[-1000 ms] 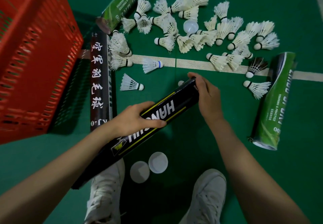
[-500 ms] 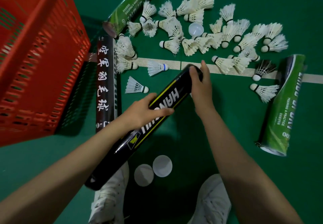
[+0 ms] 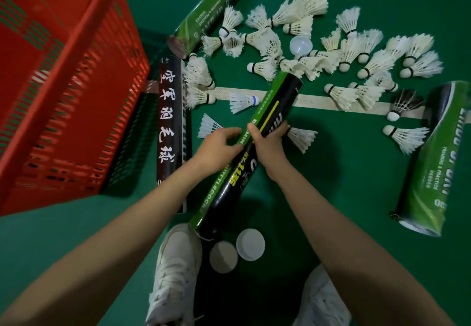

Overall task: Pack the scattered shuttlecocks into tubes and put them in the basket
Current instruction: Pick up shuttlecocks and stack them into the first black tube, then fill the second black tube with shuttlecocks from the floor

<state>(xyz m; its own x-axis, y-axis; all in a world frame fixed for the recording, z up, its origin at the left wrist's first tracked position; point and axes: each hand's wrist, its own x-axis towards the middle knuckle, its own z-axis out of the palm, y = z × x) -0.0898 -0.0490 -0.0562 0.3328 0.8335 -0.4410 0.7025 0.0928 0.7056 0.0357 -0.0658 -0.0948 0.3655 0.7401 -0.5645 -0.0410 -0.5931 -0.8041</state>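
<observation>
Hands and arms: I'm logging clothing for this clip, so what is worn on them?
Nothing: the left hand and right hand are ungloved, no rings visible, and both forearms are bare to the frame's edge, with no sleeves, watch or bands.

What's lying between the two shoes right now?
Two round white caps lie side by side there, close by the near end of the held tube. The head view shows them.

Clutter ahead, open floor near right
Scattered white feather shuttlecocks (image 3: 377, 62) crowd the far green floor (image 3: 344, 185); red plastic basket (image 3: 76, 96) walls the left.
</observation>
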